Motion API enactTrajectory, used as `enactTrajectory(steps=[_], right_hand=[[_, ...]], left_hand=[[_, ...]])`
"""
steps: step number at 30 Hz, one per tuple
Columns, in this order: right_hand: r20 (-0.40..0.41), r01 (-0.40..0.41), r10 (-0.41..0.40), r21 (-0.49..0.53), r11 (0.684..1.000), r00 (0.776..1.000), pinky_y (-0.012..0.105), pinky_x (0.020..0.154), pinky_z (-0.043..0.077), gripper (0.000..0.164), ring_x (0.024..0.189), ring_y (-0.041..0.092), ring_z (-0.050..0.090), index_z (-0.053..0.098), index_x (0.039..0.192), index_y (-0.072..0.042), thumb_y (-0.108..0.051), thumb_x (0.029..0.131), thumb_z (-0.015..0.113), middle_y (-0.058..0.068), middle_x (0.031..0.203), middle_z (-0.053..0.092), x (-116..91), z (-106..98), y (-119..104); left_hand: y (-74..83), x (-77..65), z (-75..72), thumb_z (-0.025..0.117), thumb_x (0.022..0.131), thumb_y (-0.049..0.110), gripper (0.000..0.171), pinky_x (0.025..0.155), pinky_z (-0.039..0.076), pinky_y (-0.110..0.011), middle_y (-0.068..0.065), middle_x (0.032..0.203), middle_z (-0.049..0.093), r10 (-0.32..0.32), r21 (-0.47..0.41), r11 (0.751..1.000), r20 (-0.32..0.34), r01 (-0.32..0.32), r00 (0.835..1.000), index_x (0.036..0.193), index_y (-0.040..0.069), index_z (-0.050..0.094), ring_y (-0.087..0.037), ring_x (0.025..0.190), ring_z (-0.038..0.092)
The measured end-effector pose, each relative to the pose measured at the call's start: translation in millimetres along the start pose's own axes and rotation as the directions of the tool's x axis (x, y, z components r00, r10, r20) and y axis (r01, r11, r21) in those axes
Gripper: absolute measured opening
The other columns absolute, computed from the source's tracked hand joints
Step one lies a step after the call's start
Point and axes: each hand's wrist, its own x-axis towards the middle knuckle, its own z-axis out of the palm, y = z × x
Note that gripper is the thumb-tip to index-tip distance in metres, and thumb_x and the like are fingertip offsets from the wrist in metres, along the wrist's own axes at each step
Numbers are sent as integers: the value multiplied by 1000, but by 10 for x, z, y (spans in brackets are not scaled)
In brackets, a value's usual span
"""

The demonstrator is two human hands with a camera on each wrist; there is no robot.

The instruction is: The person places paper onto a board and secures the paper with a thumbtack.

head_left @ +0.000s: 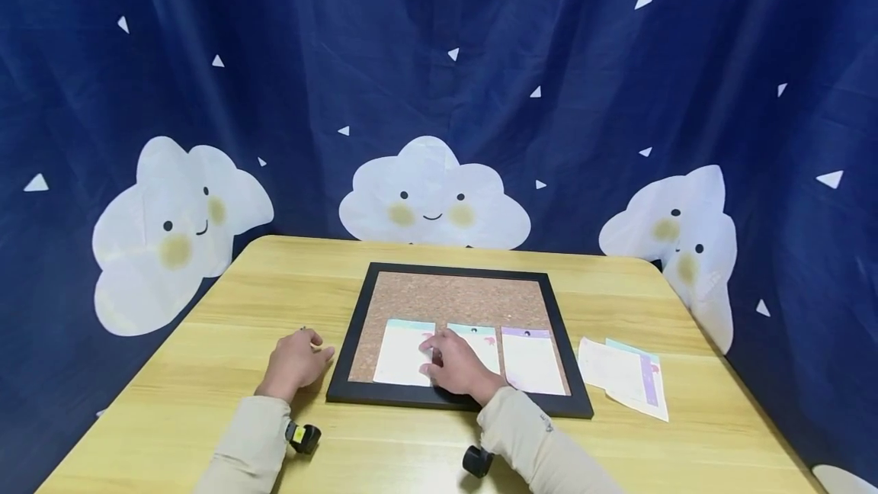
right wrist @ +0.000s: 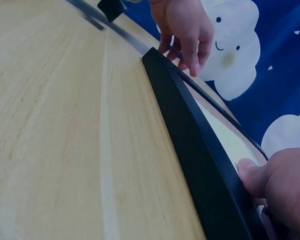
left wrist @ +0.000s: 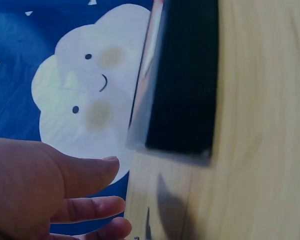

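My right hand is over a black-framed corkboard, its fingers bent and its thumb and forefinger apart. They touch the right side of a teal-topped paper sheet; in the right wrist view the thumb rests on the paper, other fingers hidden. Partly under this hand lies a second teal-topped sheet, a dark pin at its top. To its right is a purple-topped sheet, also pinned. My left hand rests relaxed beside the frame's left side, thumb and fingers apart. A small thin dark object stands near its fingertips.
Loose paper sheets overlap on the wooden table, right of the board. A dark blue curtain with white clouds hangs behind the table. Black wrist cameras are worn at both wrists.
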Motion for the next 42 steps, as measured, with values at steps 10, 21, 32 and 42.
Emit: enactTrajectory(steps=[10,21,32,42], right_hand=[[1,-35,35,16,999,999,28,71,44,25,74,10,45,66,111,-2,-11,88,71,0,90,52,2,7,-3],[2,-51,51,21,998,999,26,71,44,25,75,9,45,66,112,-3,-11,89,71,-1,90,51,-6,38,32],[-13,-42,43,27,999,999,27,72,45,25,75,9,45,67,113,-3,-12,90,70,-1,91,51,-15,35,27],[-16,-38,39,22,999,999,26,72,44,25,75,8,45,67,112,-2,-13,90,70,0,92,53,-19,22,26]], left_hand=[[-53,138,-33,69,89,18,26,71,50,-46,-22,96,62,5,79,997,17,-7,1000,97,-6,62,-31,79,57],[-113,157,-14,68,89,11,18,64,48,-42,-19,91,62,37,95,995,-44,-33,998,93,-5,61,-26,70,54],[-145,180,-17,68,88,8,15,54,44,-37,-9,71,56,61,109,993,-64,-54,996,79,0,59,-22,59,49],[-162,226,-54,65,90,8,19,51,38,-33,-7,66,49,34,122,992,-44,-28,998,77,-1,55,-20,55,43]])
